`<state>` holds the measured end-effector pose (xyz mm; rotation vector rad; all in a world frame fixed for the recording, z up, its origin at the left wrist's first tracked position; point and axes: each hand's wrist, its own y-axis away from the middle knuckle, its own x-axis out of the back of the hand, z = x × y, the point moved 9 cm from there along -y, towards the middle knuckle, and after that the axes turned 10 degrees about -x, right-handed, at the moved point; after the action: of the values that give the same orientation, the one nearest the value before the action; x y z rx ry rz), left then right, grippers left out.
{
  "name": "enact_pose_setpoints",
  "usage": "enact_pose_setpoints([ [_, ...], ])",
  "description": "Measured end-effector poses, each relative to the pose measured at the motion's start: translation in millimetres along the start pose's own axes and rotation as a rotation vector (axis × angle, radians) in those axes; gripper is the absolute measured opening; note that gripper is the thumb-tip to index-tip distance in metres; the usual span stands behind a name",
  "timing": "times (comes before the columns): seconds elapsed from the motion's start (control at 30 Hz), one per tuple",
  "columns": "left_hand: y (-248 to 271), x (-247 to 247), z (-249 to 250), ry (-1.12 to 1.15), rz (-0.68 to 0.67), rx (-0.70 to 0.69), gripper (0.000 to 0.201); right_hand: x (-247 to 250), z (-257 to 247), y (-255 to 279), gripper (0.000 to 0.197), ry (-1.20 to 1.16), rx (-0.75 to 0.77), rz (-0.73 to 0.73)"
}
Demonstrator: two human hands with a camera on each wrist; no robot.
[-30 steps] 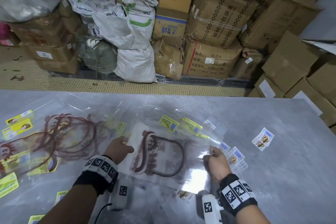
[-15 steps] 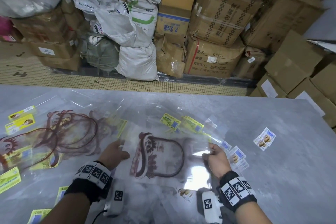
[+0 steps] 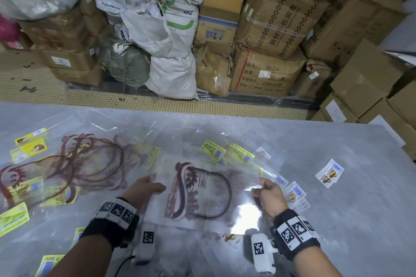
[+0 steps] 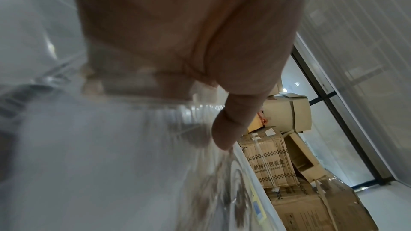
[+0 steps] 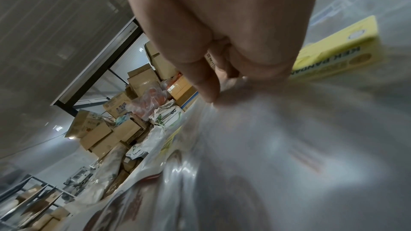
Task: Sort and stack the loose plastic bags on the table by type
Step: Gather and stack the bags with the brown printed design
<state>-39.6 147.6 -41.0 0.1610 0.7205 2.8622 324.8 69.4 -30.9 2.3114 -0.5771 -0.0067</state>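
Note:
A clear plastic bag with a brown arch print is stretched between my two hands just above the grey table. My left hand grips its left edge, thumb on top. My right hand pinches its right edge, and in the right wrist view the film fans out from the pinching fingers. Similar brown-print bags lie overlapping at the left. Bags with yellow-green labels lie just beyond the held bag.
Small bags with blue-and-white biscuit labels lie scattered to the right. More yellow-labelled bags sit along the near left. Cardboard boxes and white sacks are piled on the floor past the table's far edge.
Both hands have lifted the brown-print bag off the pile and drawn it a little toward me, pulling it taut; the right edge now rises clear of the labels beneath.

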Motion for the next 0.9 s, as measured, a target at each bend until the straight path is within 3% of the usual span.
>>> enact_pose_setpoints([
  [0.13,-2.7,-5.7,3.4,-0.082,-0.035,-0.031,0.04,-4.6,3.7,-2.5,0.023,-0.016,-0.018,-0.022],
  [0.2,-7.6,-3.3,0.7,-0.108,-0.005,-0.044,0.034,-8.6,5.1,-1.6,0.021,0.03,-0.022,-0.044],
  [0.3,-11.3,0.8,-3.1,-0.125,0.051,-0.048,0.044,-13.8,5.1,2.0,0.023,0.087,-0.026,-0.079],
  [0.4,-9.9,3.7,-3.8,-0.097,0.088,-0.05,0.027,-10.4,3.1,1.3,0.031,0.129,-0.014,-0.057],
  [0.5,-10.8,5.3,-5.8,-0.088,0.121,-0.057,0.034,-14.1,-0.3,6.1,0.038,0.156,0.019,-0.054],
  [0.6,-9.9,3.5,-7.1,-0.072,0.144,-0.074,0.011,-18.6,1.7,7.1,0.041,0.149,0.038,-0.049],
  [0.9,-8.3,5.4,-12.3,-0.004,0.189,-0.071,0.014,-16.8,-1.5,7.0,0.033,0.193,0.09,0.1],
])
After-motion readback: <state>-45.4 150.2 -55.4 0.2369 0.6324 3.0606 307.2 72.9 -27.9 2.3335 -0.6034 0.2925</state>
